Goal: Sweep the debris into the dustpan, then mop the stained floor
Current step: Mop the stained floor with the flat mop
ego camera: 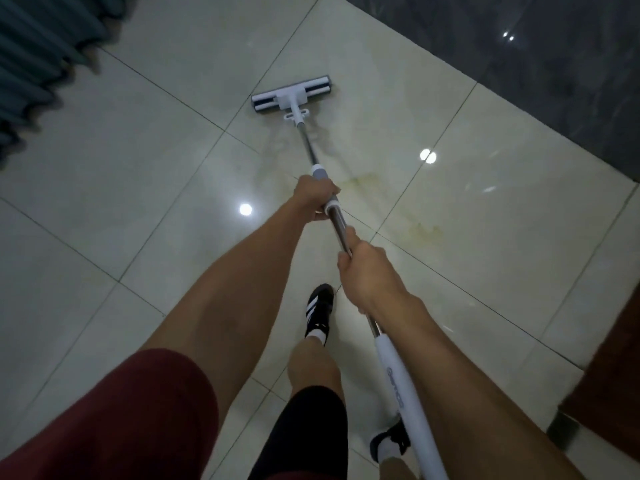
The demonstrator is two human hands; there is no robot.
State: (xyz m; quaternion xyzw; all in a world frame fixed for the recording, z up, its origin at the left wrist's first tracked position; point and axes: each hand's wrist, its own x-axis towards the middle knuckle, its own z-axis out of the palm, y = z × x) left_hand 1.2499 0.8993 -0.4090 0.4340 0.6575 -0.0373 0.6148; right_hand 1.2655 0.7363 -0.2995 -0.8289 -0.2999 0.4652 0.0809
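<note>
A flat mop with a white and grey head (292, 95) lies on the pale tiled floor (138, 168) ahead of me. Its metal pole (306, 143) runs back towards me and ends in a white handle (398, 382). My left hand (317, 195) grips the pole at the grey and white collar. My right hand (367, 271) grips the pole lower down, nearer my body. A yellowish stain (415, 226) spreads over the tiles to the right of the pole, with a wet grey streak (325, 143) just behind the mop head.
Teal curtain folds (38, 64) hang at the upper left. A dark glossy wall (554, 81) borders the floor at the upper right. Dark brown furniture (609, 375) stands at the right edge. My feet in black shoes (320, 311) are below the pole.
</note>
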